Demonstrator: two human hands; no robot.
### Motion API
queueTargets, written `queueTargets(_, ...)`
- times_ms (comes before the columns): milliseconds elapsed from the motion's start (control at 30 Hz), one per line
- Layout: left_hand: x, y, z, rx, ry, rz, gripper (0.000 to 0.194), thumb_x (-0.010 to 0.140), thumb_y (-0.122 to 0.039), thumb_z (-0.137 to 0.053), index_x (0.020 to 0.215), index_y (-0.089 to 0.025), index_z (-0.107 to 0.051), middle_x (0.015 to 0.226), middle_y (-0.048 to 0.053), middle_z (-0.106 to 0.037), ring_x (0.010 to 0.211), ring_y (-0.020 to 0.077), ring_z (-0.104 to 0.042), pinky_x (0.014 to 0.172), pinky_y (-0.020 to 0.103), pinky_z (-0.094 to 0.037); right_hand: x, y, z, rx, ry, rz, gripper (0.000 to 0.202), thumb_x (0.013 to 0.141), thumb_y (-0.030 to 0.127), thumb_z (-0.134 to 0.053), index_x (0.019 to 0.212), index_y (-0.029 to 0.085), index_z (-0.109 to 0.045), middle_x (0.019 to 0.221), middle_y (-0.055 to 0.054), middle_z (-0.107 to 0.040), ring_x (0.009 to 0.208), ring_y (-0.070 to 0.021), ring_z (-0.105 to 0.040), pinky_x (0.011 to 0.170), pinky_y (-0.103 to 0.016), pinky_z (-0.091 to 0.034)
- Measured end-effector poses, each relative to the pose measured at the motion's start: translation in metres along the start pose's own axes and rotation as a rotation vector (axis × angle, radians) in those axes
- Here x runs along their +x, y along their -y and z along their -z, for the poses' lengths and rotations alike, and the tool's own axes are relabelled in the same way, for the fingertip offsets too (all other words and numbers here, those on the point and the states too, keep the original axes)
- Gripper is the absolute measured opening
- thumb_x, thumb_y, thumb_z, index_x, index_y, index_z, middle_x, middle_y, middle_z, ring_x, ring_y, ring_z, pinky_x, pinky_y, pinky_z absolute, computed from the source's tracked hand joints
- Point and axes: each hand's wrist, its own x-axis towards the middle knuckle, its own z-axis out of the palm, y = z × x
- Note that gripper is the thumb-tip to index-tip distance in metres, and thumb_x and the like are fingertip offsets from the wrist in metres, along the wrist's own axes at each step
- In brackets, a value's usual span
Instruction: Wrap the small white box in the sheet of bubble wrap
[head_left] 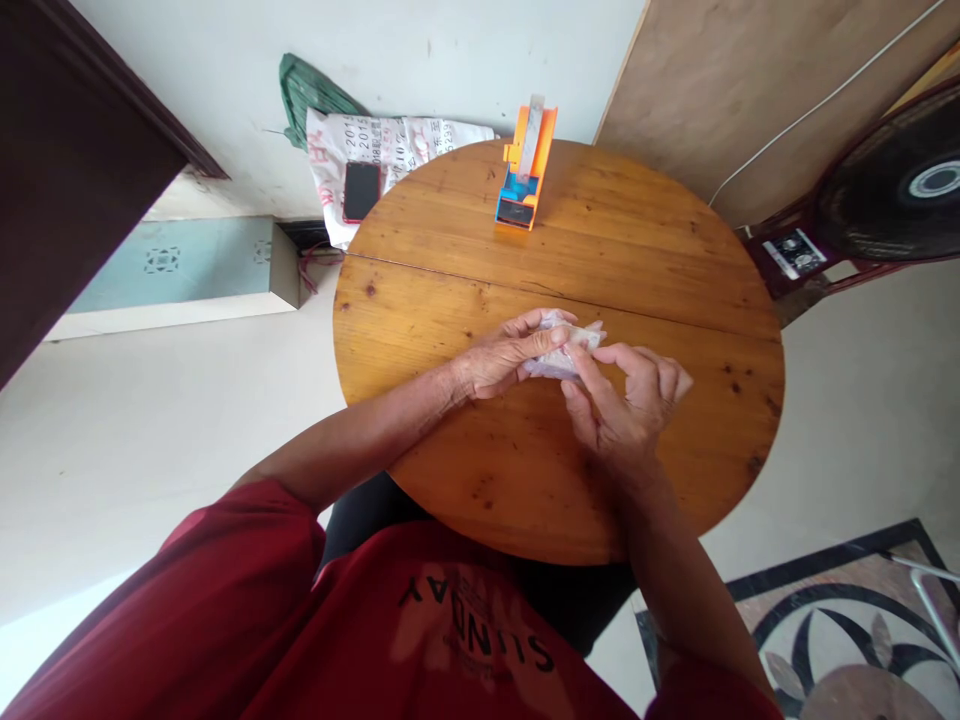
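Observation:
A small, pale, translucent plastic packet (555,364) is held above the round wooden table (450,450), near its middle. My left hand (502,362) is closed on the packet's left side, with the thumb lying across its top. At the packet's right side is my right hand (626,400), its index finger touching the top near my left thumb. The other right fingers are bent, and whether they pinch an edge of the plastic is too small to tell. What lies inside the packet cannot be made out.
An orange and blue tape dispenser (527,170) stands at the table's far edge. Beyond the far left edge, a dark phone (361,191) lies on a printed white sack (330,150). A grey-blue box (180,262) is at the left, and a black round object (892,180) at the right.

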Motion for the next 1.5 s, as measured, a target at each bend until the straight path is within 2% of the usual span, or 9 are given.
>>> queueTargets(100,-0.001,-0.002,0.0,-0.006,0.03,-0.005,0.045,0.07,-0.038,-0.088,0.106,-0.02,-0.069,0.101,0.002,-0.071,0.089,0.0138,-0.066,0.084,0.028,-0.053,-0.001,-0.001,0.006,0.095,-0.117,0.007,0.048,0.085,0.026,-0.067,0.132,0.038,-0.063,0.113,-0.007,-0.062,0.103,-0.0296,-0.057,0.095,-0.05,-0.039)
queueTargets(200,-0.003,-0.003,0.0,0.003,0.051,0.006,0.045,0.069,-0.039,-0.089,0.106,-0.02,-0.069,0.099,0.001,-0.071,0.087,0.0135,-0.065,0.084,0.028,-0.052,0.0,-0.002,0.01,0.18,-0.174,-0.079,0.051,0.086,0.027,-0.066,0.136,0.033,-0.06,0.123,-0.01,-0.058,0.112,-0.033,-0.056,0.097,-0.053,-0.042)
queueTargets(300,-0.003,-0.003,-0.001,0.005,0.076,0.004,0.044,0.069,-0.037,-0.089,0.105,-0.02,-0.07,0.098,0.001,-0.071,0.085,0.0126,-0.065,0.084,0.027,-0.052,0.004,-0.004,0.01,0.32,-0.075,-0.188,0.063,0.087,0.041,-0.065,0.146,0.031,-0.046,0.141,-0.012,-0.05,0.129,-0.0374,-0.049,0.105,-0.059,-0.041)
queueTargets(433,-0.004,-0.002,-0.003,0.025,0.089,0.0,0.042,0.07,-0.035,-0.089,0.105,-0.02,-0.07,0.098,0.001,-0.071,0.085,0.0121,-0.065,0.083,0.026,-0.051,0.007,-0.008,0.002,0.35,0.103,-0.165,0.088,0.078,0.053,-0.073,0.152,0.029,-0.033,0.148,-0.014,-0.048,0.13,-0.0373,-0.051,0.105,-0.06,-0.043)
queueTargets(633,-0.002,-0.001,-0.002,0.099,0.1,-0.025,0.044,0.07,-0.038,-0.088,0.106,-0.021,-0.07,0.098,0.002,-0.071,0.084,0.0123,-0.065,0.079,0.025,-0.05,0.005,-0.011,-0.004,0.214,0.082,-0.131,0.072,0.083,0.043,-0.073,0.146,0.031,-0.041,0.127,-0.01,-0.066,0.115,-0.0328,-0.062,0.099,-0.055,-0.048)
queueTargets(833,-0.002,-0.002,0.004,0.379,-0.034,-0.108,0.048,0.08,-0.058,-0.074,0.101,-0.015,-0.069,0.092,0.005,-0.07,0.074,0.0119,-0.062,0.066,0.023,-0.046,0.002,-0.015,-0.009,0.201,0.195,-0.159,0.068,0.086,0.047,-0.069,0.146,0.03,-0.042,0.128,-0.011,-0.067,0.115,-0.0332,-0.063,0.099,-0.055,-0.046)
queueTargets(1000,0.001,-0.003,0.013,0.428,-0.126,-0.199,0.047,0.08,-0.052,-0.076,0.107,-0.015,-0.065,0.106,0.008,-0.071,0.088,0.0156,-0.066,0.078,0.028,-0.05,0.0,-0.019,-0.017,0.206,0.307,-0.157,0.066,0.086,0.049,-0.067,0.144,0.028,-0.044,0.126,-0.012,-0.068,0.115,-0.0346,-0.063,0.098,-0.056,-0.045)
queueTargets(1300,0.0,-0.004,0.018,0.503,0.084,-0.17,0.046,0.074,-0.033,-0.083,0.111,-0.016,-0.062,0.099,0.005,-0.067,0.086,0.014,-0.064,0.076,0.027,-0.049,0.007,-0.021,-0.001,0.2,0.406,-0.201,0.065,0.084,0.046,-0.069,0.143,0.029,-0.045,0.132,-0.012,-0.065,0.119,-0.0351,-0.059,0.099,-0.055,-0.043)
queueTargets(1500,0.002,0.002,0.02,0.524,0.044,-0.176,0.05,0.071,-0.033,-0.086,0.111,-0.016,-0.061,0.091,0.002,-0.063,0.08,0.012,-0.062,0.071,0.025,-0.048,0.009,-0.021,0.007,0.185,0.302,-0.145,0.037,0.086,0.039,-0.07,0.121,0.029,-0.063,0.123,-0.008,-0.067,0.113,-0.0299,-0.061,0.097,-0.048,-0.043)
